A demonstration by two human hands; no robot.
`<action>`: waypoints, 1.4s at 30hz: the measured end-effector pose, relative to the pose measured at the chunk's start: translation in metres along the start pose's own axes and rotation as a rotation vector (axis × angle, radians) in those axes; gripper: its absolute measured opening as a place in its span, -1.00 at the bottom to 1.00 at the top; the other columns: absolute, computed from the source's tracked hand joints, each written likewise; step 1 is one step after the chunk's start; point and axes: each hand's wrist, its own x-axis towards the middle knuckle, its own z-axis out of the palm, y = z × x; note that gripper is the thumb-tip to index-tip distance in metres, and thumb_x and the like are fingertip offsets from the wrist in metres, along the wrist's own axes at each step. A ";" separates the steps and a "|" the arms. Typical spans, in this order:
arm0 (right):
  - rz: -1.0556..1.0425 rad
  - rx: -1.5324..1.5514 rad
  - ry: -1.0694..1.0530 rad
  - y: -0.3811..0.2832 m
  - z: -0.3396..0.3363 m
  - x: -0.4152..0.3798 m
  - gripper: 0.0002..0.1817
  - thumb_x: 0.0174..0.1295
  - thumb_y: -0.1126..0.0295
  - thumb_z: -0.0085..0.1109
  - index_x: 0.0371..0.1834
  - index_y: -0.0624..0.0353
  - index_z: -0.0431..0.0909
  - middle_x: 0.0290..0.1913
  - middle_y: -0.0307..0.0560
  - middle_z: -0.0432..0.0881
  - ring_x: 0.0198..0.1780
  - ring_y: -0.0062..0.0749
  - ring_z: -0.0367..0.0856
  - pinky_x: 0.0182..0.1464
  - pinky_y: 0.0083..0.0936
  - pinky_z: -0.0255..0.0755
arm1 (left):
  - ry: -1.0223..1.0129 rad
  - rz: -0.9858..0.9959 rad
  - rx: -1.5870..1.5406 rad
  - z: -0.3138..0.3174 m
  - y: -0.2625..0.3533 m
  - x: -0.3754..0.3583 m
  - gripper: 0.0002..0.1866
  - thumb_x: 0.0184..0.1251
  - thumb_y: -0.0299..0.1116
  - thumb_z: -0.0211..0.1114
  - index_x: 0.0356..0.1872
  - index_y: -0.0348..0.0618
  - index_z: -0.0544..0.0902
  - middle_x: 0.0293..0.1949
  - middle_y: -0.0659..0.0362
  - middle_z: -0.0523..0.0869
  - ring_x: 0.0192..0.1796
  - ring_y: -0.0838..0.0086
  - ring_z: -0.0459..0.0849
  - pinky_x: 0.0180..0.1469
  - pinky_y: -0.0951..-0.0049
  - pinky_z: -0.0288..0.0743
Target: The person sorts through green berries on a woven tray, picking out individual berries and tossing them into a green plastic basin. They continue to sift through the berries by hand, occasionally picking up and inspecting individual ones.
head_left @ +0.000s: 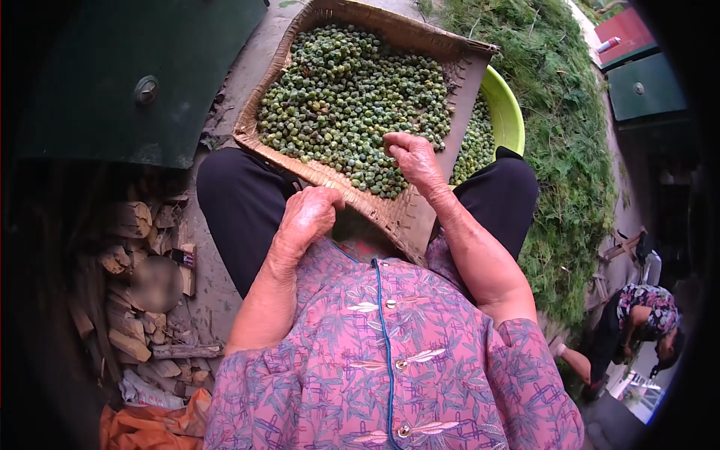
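Observation:
A woven basket tray (322,174) rests across the knees, holding a wide layer of small round green fruits (352,97). My left hand (311,214) is closed at the tray's near left rim; what its fingers hold, if anything, is hidden. Over the right part of the fruits is my right hand (415,161), its fingers curled together in a pinch, and anything between them is too small to name. Beyond the tray's flat right edge stands a lime-green basin (506,112) with more of the same fruits in it, partly hidden by the tray and the right knee.
Cut green foliage (566,172) covers the ground on the right. Split firewood (127,330) is piled at the left, below a dark green panel (112,82). Orange cloth (154,427) lies at lower left. Another person (645,315) bends over at the far right.

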 end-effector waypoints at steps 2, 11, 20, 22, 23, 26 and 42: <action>-0.092 -0.151 -0.053 0.002 0.009 0.004 -0.69 0.16 0.55 0.06 -0.01 0.31 0.56 -0.11 0.01 0.69 -0.13 -0.39 0.66 -0.01 -0.51 0.49 | 0.027 -0.008 -0.025 0.003 0.000 -0.001 -0.77 -0.01 -0.33 0.05 -0.43 -0.20 0.63 -0.49 -0.01 0.64 -0.33 0.11 0.62 -0.24 0.22 0.45; -0.243 -0.254 -0.193 0.003 0.051 0.002 -0.47 0.05 0.63 -0.02 0.20 0.27 0.36 0.14 0.20 0.46 0.19 0.01 0.44 0.26 -0.31 0.30 | -0.031 -0.106 0.045 0.006 0.004 0.006 -0.79 0.01 -0.46 0.02 -0.45 -0.18 0.65 -0.49 -0.05 0.65 -0.32 0.07 0.65 -0.22 0.17 0.49; -0.277 -0.117 -0.332 -0.027 0.036 -0.025 -0.72 0.21 0.59 0.01 -0.01 0.23 0.54 -0.12 0.06 0.63 -0.04 -0.12 0.61 0.02 -0.41 0.47 | -0.015 -0.065 0.081 0.006 0.002 0.007 -0.80 0.01 -0.50 0.01 -0.47 -0.16 0.64 -0.48 -0.05 0.65 -0.32 0.06 0.65 -0.23 0.13 0.48; -0.283 -0.126 -0.243 -0.028 0.018 -0.017 -0.77 0.23 0.55 0.07 -0.05 0.23 0.58 -0.19 0.02 0.66 -0.11 -0.25 0.65 -0.03 -0.48 0.49 | -0.011 -0.062 0.076 0.006 0.001 0.006 -0.81 0.02 -0.49 0.01 -0.47 -0.16 0.64 -0.50 -0.04 0.64 -0.33 0.06 0.64 -0.25 0.13 0.47; -0.268 -0.138 -0.162 -0.023 0.009 -0.011 -0.77 0.22 0.56 0.07 -0.07 0.23 0.59 -0.18 0.01 0.67 -0.12 -0.30 0.66 -0.03 -0.52 0.49 | 0.006 -0.038 0.063 0.004 0.003 0.005 -0.82 0.04 -0.47 0.01 -0.48 -0.15 0.63 -0.52 -0.02 0.63 -0.35 0.06 0.63 -0.26 0.15 0.46; -0.165 -0.177 0.023 -0.006 -0.019 0.007 -0.75 0.20 0.59 0.04 -0.07 0.26 0.59 -0.16 0.03 0.67 -0.09 -0.30 0.65 0.01 -0.50 0.47 | 0.021 -0.008 0.041 0.005 0.002 0.005 -0.83 0.06 -0.43 0.03 -0.49 -0.15 0.61 -0.56 0.01 0.61 -0.39 0.07 0.60 -0.29 0.19 0.44; -0.292 -0.532 0.044 0.040 0.014 0.019 -0.63 0.03 0.63 0.06 -0.03 0.18 0.54 -0.03 0.05 0.56 0.04 -0.05 0.50 0.12 -0.31 0.38 | 0.112 0.087 -0.192 -0.005 0.007 0.003 -0.78 -0.05 -0.32 0.06 -0.47 -0.22 0.60 -0.55 -0.01 0.59 -0.38 0.09 0.59 -0.27 0.21 0.42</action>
